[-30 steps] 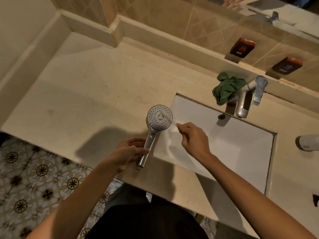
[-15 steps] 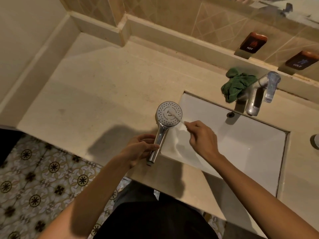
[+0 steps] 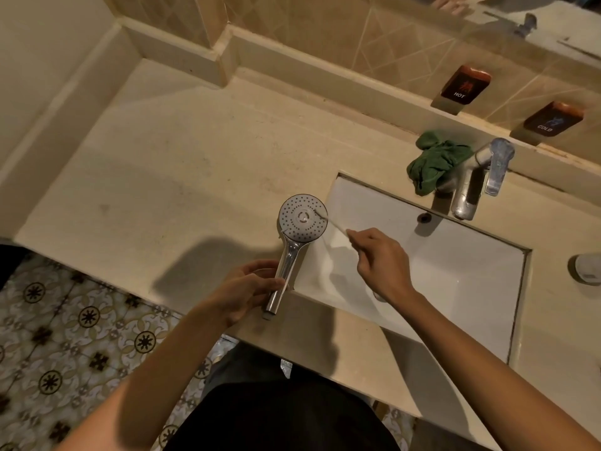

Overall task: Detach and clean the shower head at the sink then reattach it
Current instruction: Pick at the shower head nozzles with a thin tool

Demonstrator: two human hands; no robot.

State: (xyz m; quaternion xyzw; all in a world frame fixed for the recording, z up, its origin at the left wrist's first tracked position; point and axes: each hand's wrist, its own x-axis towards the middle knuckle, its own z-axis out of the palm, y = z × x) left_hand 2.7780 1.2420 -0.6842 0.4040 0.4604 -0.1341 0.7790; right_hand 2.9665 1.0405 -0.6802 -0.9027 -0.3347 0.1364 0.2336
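Bathroom — sink (image 3: 455, 288), tap (image 3: 468, 190), tiles (image 3: 374, 43)

The thin white tool (image 3: 335, 226) pinched in the right hand (image 3: 380, 262) is too blurry to identify; the white container (image 3: 587, 267) far right of it is edge-cropped.

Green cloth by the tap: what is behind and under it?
The crumpled green cloth lies on the beige counter, against the chrome tap. Behind it runs the tiled ledge. Anything beneath it is covered.

One small brown sign (image 3: 465, 87) on the wall says HOT. The brown sign next to it (image 3: 552, 120) says COLD.
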